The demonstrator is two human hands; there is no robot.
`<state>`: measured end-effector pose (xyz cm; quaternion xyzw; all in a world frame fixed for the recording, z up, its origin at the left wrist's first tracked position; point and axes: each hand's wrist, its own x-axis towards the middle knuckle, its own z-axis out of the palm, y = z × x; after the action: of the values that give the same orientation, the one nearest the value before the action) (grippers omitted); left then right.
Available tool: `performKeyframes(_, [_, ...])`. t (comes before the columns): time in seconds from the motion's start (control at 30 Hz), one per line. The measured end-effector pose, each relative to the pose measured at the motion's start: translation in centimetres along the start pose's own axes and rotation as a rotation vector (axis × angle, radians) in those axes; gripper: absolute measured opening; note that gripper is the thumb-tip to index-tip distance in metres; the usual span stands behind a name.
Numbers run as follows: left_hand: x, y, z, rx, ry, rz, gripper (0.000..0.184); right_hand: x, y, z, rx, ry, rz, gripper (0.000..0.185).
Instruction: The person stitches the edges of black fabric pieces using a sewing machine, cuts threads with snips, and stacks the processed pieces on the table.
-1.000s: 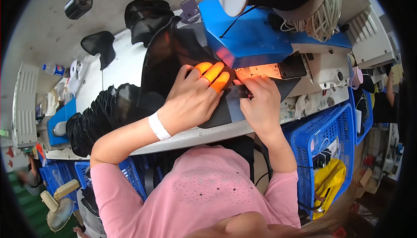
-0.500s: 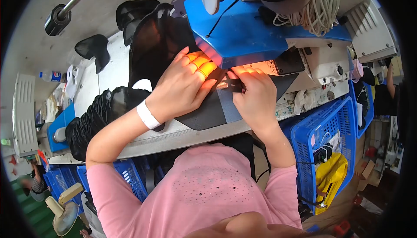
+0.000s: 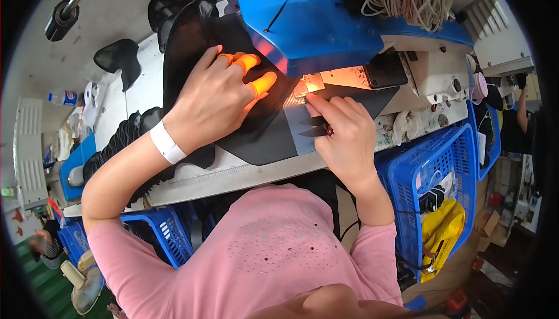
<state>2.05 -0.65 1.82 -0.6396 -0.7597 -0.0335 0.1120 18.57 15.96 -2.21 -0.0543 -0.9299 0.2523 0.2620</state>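
Note:
My left hand wears orange finger cots and lies with fingers spread on a glossy black sheet piece, left of the blue machine head. My right hand is closed on small black thread snips, whose two blades point left and stand apart. Its fingertips are beside the lit metal plate under the machine head. Beneath both hands is a flat black piece with a grey-blue strip along it. The machine head hides the needle area.
Stacked black pieces lie at the left of the white table. A dark phone rests right of the lit plate. Blue baskets stand at the right, one with a yellow bag. Other people are at both edges.
My left hand has moved left, away from the machine head, with the glossy black piece shifting that way. My right hand has lowered slightly, and the snips' blades now show clearly.

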Motion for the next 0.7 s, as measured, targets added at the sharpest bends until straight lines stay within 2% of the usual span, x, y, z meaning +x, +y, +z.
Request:
performKeyframes(0.1, [-0.4,0.5,0.1,0.094,-0.107,-0.036,0.027,-0.3,0.0,-0.3,0.024,-0.053,-0.028,0.043])
performKeyframes(0.2, [0.0,2.2,0.3,0.045,0.03,-0.108,0.025,-0.7,-0.1,-0.6,0.039,-0.12,-0.087,0.049])
performKeyframes(0.3, [0.1,3.8,0.1,-0.02,0.065,-0.195,0.023,-0.9,-0.5,-1.3,0.061,-0.202,-0.187,0.051])
performKeyframes(0.33, [0.1,4.2,0.0,-0.011,-0.018,-0.216,0.021,-1.0,-0.5,-1.2,0.062,-0.196,-0.234,0.05])
performKeyframes(0.5, [-0.2,5.1,-0.8,-0.178,-0.043,-0.207,0.022,-0.9,0.0,-0.5,0.008,-0.122,-0.305,0.042])
performKeyframes(0.57, [-0.5,4.8,-1.6,-0.318,-0.05,-0.188,0.026,-0.8,0.7,-0.5,0.005,-0.082,-0.313,0.041])
performKeyframes(0.6, [-0.6,4.5,-2.2,-0.357,-0.096,-0.176,0.039,-0.7,0.8,-0.5,0.004,-0.062,-0.313,0.039])
performKeyframes(0.7, [-0.8,3.1,-2.5,-0.254,-0.21,0.013,0.052,-0.5,1.2,-0.6,0.015,-0.032,-0.29,0.04])
